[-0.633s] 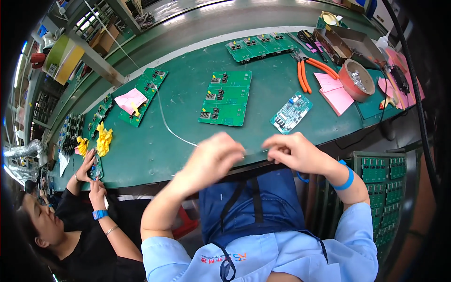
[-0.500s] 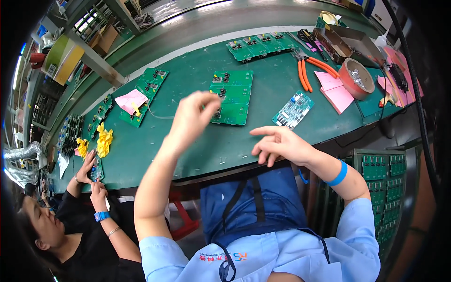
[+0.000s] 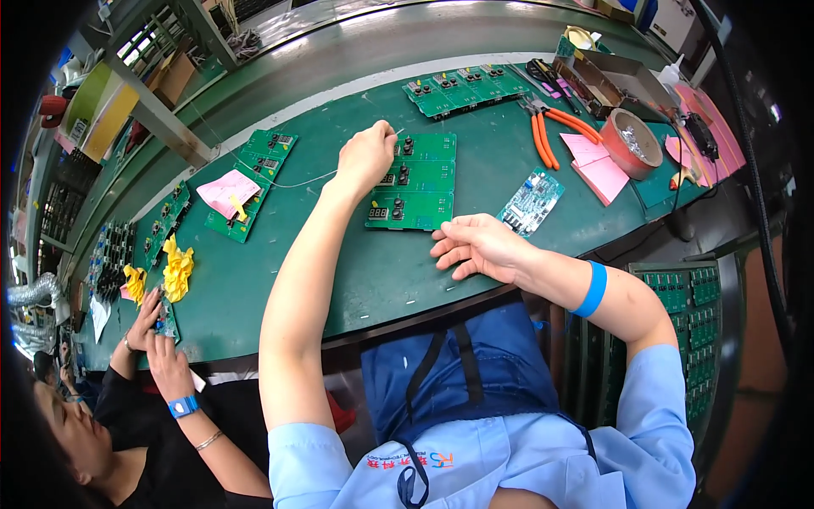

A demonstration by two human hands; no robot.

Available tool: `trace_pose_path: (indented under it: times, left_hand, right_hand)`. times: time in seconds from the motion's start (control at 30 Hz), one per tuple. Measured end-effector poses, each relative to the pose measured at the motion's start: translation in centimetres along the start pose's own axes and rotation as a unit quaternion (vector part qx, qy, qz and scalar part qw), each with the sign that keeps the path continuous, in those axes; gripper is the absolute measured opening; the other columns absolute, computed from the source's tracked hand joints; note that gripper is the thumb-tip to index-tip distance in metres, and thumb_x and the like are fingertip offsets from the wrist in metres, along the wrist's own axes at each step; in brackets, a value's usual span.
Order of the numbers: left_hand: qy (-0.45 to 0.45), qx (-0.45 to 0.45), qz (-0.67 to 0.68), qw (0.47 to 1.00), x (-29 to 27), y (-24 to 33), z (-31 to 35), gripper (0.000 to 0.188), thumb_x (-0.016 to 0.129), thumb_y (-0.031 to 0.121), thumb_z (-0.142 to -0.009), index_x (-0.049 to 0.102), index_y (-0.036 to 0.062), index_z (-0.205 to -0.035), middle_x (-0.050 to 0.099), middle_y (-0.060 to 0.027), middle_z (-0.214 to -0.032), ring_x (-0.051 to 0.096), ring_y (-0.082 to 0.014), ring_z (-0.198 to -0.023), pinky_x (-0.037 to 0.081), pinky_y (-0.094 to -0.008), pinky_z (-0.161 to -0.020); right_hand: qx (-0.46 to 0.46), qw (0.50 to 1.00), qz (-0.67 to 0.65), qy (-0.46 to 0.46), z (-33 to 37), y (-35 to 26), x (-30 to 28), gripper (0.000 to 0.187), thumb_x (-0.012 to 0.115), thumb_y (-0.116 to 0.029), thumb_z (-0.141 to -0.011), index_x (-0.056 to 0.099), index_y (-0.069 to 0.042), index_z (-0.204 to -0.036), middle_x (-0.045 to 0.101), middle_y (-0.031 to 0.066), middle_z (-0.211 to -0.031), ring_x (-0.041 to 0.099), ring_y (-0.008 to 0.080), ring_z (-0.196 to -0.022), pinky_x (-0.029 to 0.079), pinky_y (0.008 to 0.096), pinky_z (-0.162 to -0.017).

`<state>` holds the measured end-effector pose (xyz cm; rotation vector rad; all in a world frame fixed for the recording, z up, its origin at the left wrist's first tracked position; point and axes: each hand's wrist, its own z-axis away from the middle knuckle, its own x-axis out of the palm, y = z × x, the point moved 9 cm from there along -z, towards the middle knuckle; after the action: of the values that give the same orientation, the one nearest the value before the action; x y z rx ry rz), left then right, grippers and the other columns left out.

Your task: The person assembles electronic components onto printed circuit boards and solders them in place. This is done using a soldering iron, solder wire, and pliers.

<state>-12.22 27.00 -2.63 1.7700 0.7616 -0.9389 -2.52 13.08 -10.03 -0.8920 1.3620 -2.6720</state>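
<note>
A green circuit board panel [image 3: 432,174] of three joined boards, with black buttons and small digit displays, lies on the bench in front of me. My left hand [image 3: 368,157] is closed in a pinch over its far left part, and a thin pale wire [image 3: 305,183] runs from the left into that hand. At the panel's near right corner, my right hand [image 3: 479,246] has its thumb and forefinger on the edge, the other fingers loosely curled below it. A separate board [image 3: 532,202], crowded with small parts, lies to the right.
Further right are orange-handled pliers [image 3: 543,140], pink paper [image 3: 602,176], a tape roll [image 3: 632,142] and an open box [image 3: 606,81]. More boards [image 3: 462,91] sit at the back. At left, pink paper [image 3: 227,193] covers boards; a co-worker's hands [image 3: 170,360] are nearby.
My left hand has moved farther away over the panel, uncovering its near left display. My right hand has moved left to the panel's corner. The panel has shifted slightly.
</note>
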Motion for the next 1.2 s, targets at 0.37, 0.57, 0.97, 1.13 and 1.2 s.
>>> trace_pose_path:
  times: [0.37,0.57,0.97,1.13,1.2]
  left_hand:
    - [0.129,0.07,0.064,0.987,-3.3,0.6,1.7,0.016,0.049,0.016,-0.073,0.054,0.002,-0.079,0.055,-0.0133,-0.079,0.053,-0.026,-0.071,0.041,-0.0308,-0.064]
    - [0.056,0.115,0.173,0.977,-6.6,3.7,5.8,0.012,0.054,0.012,-0.07,0.057,0.0032,-0.077,0.055,-0.0085,-0.066,0.05,-0.0152,-0.054,0.04,-0.0245,-0.052]
    - [0.216,0.257,-0.045,0.941,-8.4,4.3,9.3,0.008,0.058,0.006,-0.063,0.054,0.0069,-0.07,0.049,-0.0032,-0.071,0.05,-0.0184,-0.063,0.039,-0.0274,-0.046]
    - [0.27,0.142,-0.073,0.95,-10.3,5.1,10.0,0.008,0.057,0.004,-0.064,0.054,0.0063,-0.071,0.05,-0.0046,-0.073,0.051,-0.019,-0.059,0.04,-0.0268,-0.047]
    - [0.305,0.217,0.018,0.927,-10.5,5.9,10.6,0.009,0.056,0.002,-0.064,0.053,0.006,-0.072,0.051,-0.0053,-0.075,0.051,-0.0201,-0.057,0.04,-0.0267,-0.048]
  right_hand:
    - [-0.073,0.989,0.12,0.048,1.2,-3.1,-1.7,0.018,0.041,-0.015,-0.079,0.047,0.0,-0.075,0.051,0.0059,-0.058,0.048,0.0099,-0.045,0.04,0.0214,-0.037]
    - [-0.079,0.939,0.329,-0.058,0.5,-6.5,-1.3,0.02,0.042,-0.018,-0.076,0.048,-0.005,-0.062,0.042,-0.0023,-0.048,0.034,0.0028,-0.037,0.025,0.0162,-0.033]
    - [-0.078,0.921,0.373,-0.076,-2.8,-7.7,-0.8,0.019,0.043,-0.019,-0.073,0.046,-0.008,-0.058,0.041,-0.0039,-0.053,0.033,0.002,-0.041,0.022,0.0167,-0.035]
    - [-0.087,0.926,0.363,-0.05,-2.2,-7.6,-1.2,0.019,0.043,-0.02,-0.072,0.048,-0.007,-0.058,0.041,-0.004,-0.052,0.034,0.0027,-0.041,0.024,0.0176,-0.036]
    - [-0.09,0.925,0.365,-0.05,-2.0,-7.7,-1.1,0.019,0.043,-0.02,-0.072,0.048,-0.007,-0.059,0.041,-0.0037,-0.051,0.034,0.0028,-0.041,0.024,0.0177,-0.036]
